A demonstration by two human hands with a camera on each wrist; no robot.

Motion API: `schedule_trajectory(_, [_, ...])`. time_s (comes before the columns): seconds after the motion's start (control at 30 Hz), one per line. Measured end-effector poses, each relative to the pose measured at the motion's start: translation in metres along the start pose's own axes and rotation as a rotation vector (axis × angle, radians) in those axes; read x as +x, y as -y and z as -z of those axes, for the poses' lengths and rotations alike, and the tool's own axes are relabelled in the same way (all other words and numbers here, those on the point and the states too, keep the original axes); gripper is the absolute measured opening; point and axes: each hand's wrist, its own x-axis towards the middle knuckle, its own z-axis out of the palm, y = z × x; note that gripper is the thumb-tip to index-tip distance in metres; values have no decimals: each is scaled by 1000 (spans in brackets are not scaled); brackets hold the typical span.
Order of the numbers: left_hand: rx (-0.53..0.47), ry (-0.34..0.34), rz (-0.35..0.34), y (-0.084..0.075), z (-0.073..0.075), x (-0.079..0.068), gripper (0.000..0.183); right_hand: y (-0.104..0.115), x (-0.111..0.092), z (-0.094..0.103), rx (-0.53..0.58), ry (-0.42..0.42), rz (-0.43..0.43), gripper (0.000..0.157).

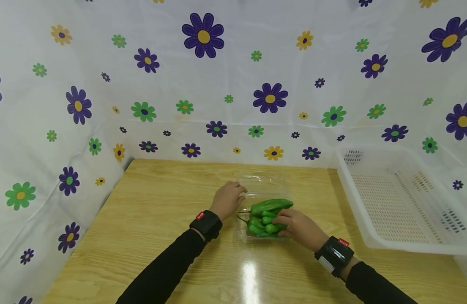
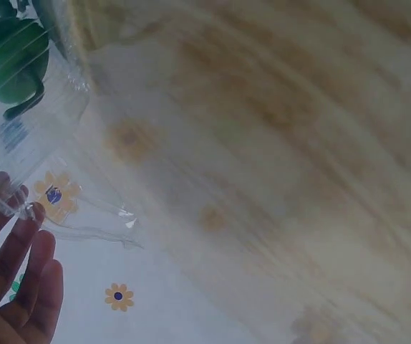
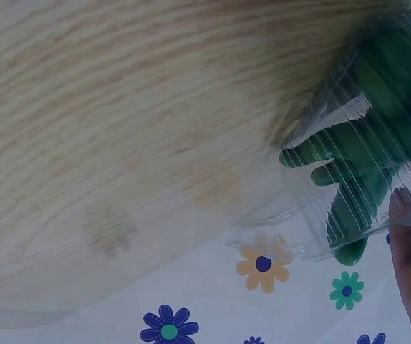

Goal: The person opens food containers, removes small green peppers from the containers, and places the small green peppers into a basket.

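A clear plastic clamshell box (image 1: 261, 185) lies on the table with its lid folded back. Several green peppers (image 1: 271, 205) fill its near half, the long ones beside smaller ones. My left hand (image 1: 227, 200) is at the box's left side. In the left wrist view, its fingertips (image 2: 30, 218) pinch the thin plastic edge. At the right end, my right hand (image 1: 299, 228) reaches over the rim, fingertips against the peppers. In the right wrist view, its straight fingers (image 3: 404, 247) lie along the clear wall, and the rest of that hand is cut off.
A white perforated plastic basket (image 1: 385, 207) stands at the right of the wooden table (image 1: 153, 219). Flower-patterned white cloth (image 1: 233, 76) hangs behind the table and along its left side.
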Motion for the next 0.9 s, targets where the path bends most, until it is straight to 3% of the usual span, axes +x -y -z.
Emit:
schedule_trajectory(0.23, [-1, -39, 57, -2, -6, -3, 16, 1, 0, -1, -20, -4, 7, 33])
schedule_trajectory(0.33, [-55, -40, 76, -3, -11, -4, 17, 0, -1, -1, -22, -7, 21, 32])
schedule_trajectory(0.57, [-172, 17, 33, -1, -16, -8, 27, 0, -2, -3, -33, -28, 47, 32])
schedule_trajectory(0.9, [-141, 53, 37, -3, -11, -6, 28, 0, -3, -3, -30, -59, 65, 32])
